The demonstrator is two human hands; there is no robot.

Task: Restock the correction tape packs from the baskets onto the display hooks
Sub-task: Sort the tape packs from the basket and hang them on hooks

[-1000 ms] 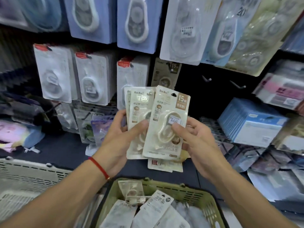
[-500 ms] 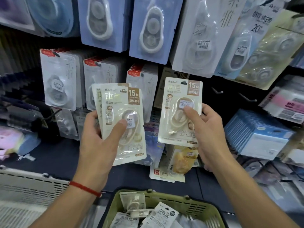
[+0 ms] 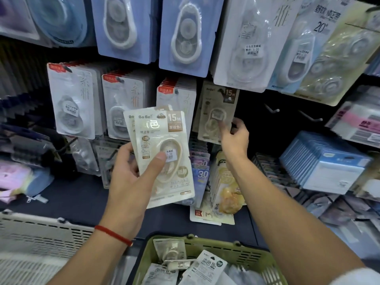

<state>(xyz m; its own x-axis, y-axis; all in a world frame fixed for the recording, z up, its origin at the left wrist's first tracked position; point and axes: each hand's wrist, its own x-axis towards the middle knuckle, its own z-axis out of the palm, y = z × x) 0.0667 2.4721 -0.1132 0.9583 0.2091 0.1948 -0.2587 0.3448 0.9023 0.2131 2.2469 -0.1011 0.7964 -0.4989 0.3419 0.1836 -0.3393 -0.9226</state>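
Observation:
My left hand (image 3: 131, 177) grips a small stack of cream correction tape packs (image 3: 162, 153), thumb pressed on the front pack's price sticker. My right hand (image 3: 233, 138) reaches up to the display wall and pinches one cream pack (image 3: 218, 112) by its lower edge. That pack hangs at a hook near its top, under the big white packs. Two bare display hooks (image 3: 271, 109) stick out of the dark panel just right of it. A green basket (image 3: 257, 258) below holds several more packs (image 3: 203, 268).
White red-topped packs (image 3: 74, 99) and blue packs (image 3: 181, 33) hang on hooks to the left and above. A grey basket (image 3: 37, 239) stands at lower left. Blue boxes (image 3: 324, 163) are stacked at right. Yellow and purple packs (image 3: 226, 190) hang below my right hand.
My right hand carried one cream pack up and right from the stack to the hook on the wall. My left hand kept the other packs and shifted a little right.

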